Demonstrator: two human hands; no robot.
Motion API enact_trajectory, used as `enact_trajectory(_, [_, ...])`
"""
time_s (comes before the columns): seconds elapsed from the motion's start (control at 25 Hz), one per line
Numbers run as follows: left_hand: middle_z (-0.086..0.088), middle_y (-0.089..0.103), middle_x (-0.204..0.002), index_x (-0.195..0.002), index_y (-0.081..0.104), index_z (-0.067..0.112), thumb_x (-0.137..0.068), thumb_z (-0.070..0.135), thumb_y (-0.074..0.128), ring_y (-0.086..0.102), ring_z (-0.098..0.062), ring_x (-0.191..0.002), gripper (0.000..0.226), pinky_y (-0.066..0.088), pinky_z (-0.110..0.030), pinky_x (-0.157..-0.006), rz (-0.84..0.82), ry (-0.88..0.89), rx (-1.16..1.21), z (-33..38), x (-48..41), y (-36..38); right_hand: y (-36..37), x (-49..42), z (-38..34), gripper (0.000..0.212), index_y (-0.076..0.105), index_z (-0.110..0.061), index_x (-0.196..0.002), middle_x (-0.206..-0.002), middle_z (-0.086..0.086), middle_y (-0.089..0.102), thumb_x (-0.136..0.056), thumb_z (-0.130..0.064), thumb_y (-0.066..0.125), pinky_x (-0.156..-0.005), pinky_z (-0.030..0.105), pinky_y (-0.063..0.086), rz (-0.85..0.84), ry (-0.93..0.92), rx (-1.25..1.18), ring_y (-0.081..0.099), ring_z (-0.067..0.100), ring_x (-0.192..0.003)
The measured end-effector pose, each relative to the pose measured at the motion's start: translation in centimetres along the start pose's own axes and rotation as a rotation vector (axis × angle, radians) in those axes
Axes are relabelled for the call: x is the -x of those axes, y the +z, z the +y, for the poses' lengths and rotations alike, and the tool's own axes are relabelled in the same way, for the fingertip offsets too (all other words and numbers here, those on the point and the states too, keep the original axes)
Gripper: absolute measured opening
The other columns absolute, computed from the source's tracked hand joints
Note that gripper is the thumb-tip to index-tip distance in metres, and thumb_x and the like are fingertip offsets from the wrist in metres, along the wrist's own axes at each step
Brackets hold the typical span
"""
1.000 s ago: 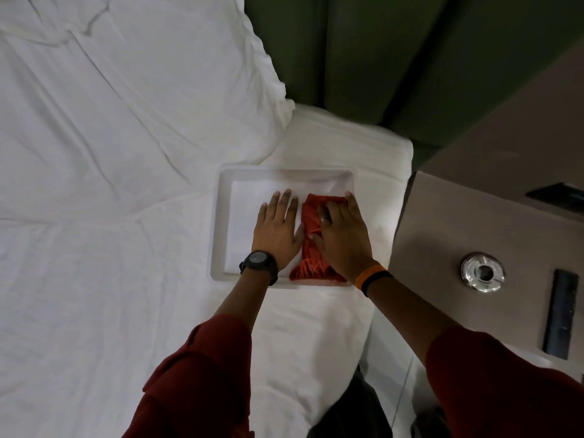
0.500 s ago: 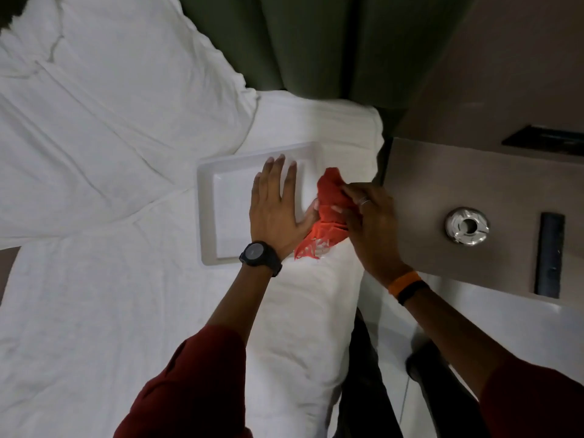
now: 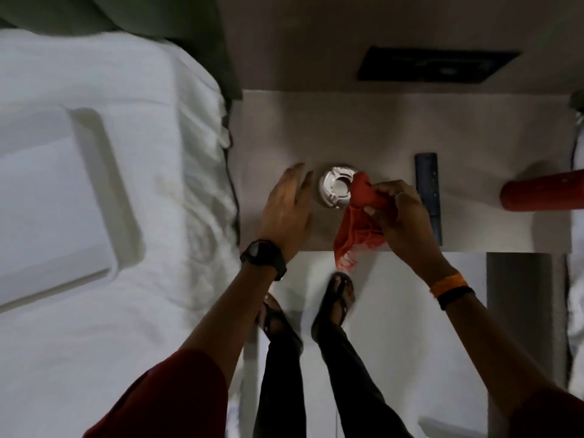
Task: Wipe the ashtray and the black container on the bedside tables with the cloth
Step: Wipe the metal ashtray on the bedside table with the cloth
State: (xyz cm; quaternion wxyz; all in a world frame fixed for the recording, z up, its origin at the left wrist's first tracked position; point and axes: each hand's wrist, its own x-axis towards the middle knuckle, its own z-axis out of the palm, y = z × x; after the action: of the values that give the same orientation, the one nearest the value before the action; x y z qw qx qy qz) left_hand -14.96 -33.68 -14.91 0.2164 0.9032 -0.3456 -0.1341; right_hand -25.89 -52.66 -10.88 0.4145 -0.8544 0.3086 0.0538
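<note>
A round silver ashtray (image 3: pixel 335 189) sits on the brown bedside table (image 3: pixel 373 134). My right hand (image 3: pixel 401 216) grips a bunched red cloth (image 3: pixel 360 222), whose upper end touches the ashtray's right rim while the rest hangs past the table's front edge. My left hand (image 3: pixel 289 210) hovers just left of the ashtray, fingers spread and holding nothing. A long dark flat object (image 3: pixel 428 197) lies on the table behind my right hand. No black container is clearly seen.
The white bed (image 3: pixel 94 327) fills the left, with a white tray (image 3: pixel 104 172) lying on it. A red cylinder (image 3: pixel 543 191) lies at the table's right edge. A black panel (image 3: pixel 436 63) sits on the wall above. My feet (image 3: pixel 331 298) stand on the pale floor below.
Both hands left the white tray and swung right to the bedside table. My right hand carried the red cloth to the ashtray; my left hand now hovers beside it.
</note>
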Motion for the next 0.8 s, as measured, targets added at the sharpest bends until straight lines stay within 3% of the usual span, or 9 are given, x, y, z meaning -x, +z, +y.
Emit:
enact_trajectory(0.12, [-0.022,0.036,-0.157,-0.151,0.034,0.003,-0.081,0.040,0.067,0.029,-0.038,-0.148,0.085,0.027,-0.040,-0.121,-0.167,0.011,0.044,-1.2,-4.2,5.8,2.2,-4.0,4.2,0.042,0.053,-0.013,-0.133,-0.136,0.011,0.054,-0.094,-0.024,0.066,-0.110,0.049,0.044,0.047,-0.057,0.027,0.051,0.024,-0.124])
enact_trajectory(0.2, [-0.021,0.037,-0.157,-0.152,0.034,0.005,-0.080,0.037,0.076,0.033,-0.040,-0.147,0.089,0.033,-0.047,-0.122,-0.287,0.038,0.042,-1.7,-6.8,8.1,4.9,-6.1,5.7,0.064,0.033,-0.018,-0.152,-0.159,0.008,0.036,-0.098,-0.046,0.050,-0.125,0.058,0.011,-0.035,-0.091,0.144,0.031,0.025,-0.148])
enact_trajectory(0.24, [-0.021,0.042,-0.154,-0.149,0.039,0.005,-0.082,0.036,0.074,0.039,-0.042,-0.142,0.082,0.039,-0.050,-0.117,-0.304,0.057,0.015,-1.8,-7.8,9.0,6.4,-6.6,6.6,0.070,0.022,-0.018,-0.157,-0.166,0.006,0.024,-0.098,-0.052,0.040,-0.124,0.058,-0.002,-0.069,-0.117,0.221,0.018,0.023,-0.154])
enact_trajectory(0.28, [-0.020,0.049,-0.149,-0.145,0.045,0.005,-0.083,0.041,0.069,0.045,-0.042,-0.137,0.075,0.043,-0.050,-0.113,-0.292,0.072,-0.016,-1.8,-8.4,9.6,7.6,-6.7,7.3,0.071,0.016,-0.018,-0.158,-0.168,0.004,0.017,-0.099,-0.053,0.033,-0.125,0.057,-0.006,-0.056,-0.156,0.285,0.010,0.022,-0.157])
enact_trajectory(0.36, [-0.016,0.055,-0.145,-0.142,0.050,0.007,-0.079,0.055,0.061,0.051,-0.039,-0.132,0.079,0.046,-0.047,-0.108,-0.243,0.085,-0.044,-1.8,-9.2,9.9,8.9,-5.0,8.8,0.066,0.017,-0.016,-0.159,-0.169,0.004,0.015,-0.102,-0.045,0.034,-0.127,0.056,0.002,0.026,-0.200,0.329,0.009,0.021,-0.157])
enact_trajectory(0.48, [-0.011,0.049,-0.152,-0.149,0.041,0.012,-0.070,0.046,0.081,0.045,-0.034,-0.138,0.095,0.039,-0.045,-0.111,-0.274,-0.002,0.006,-1.4,-8.8,9.3,9.9,-0.7,10.2,0.064,0.016,-0.014,-0.159,-0.169,0.005,0.013,-0.105,-0.039,0.040,-0.128,0.052,0.006,0.009,-0.202,0.324,0.007,0.022,-0.157])
enact_trajectory(0.64, [-0.008,0.055,-0.146,-0.143,0.049,0.012,-0.075,0.050,0.074,0.051,-0.033,-0.131,0.082,0.043,-0.047,-0.111,-0.235,0.004,0.069,-1.6,-9.2,10.0,10.2,-6.5,8.1,0.061,0.016,-0.014,-0.159,-0.169,0.007,0.015,-0.105,-0.041,0.029,-0.128,0.053,0.007,0.052,-0.182,0.363,0.008,0.027,-0.157])
enact_trajectory(0.8, [-0.005,0.059,-0.142,-0.141,0.051,0.016,-0.068,0.060,0.074,0.054,-0.030,-0.130,0.089,0.043,-0.047,-0.111,-0.232,0.018,0.100,-2.5,-9.9,9.9,10.1,-7.1,8.7,0.056,0.020,-0.017,-0.158,-0.168,0.004,0.017,-0.107,-0.037,0.026,-0.128,0.054,0.010,0.073,-0.255,0.373,0.009,0.028,-0.157])
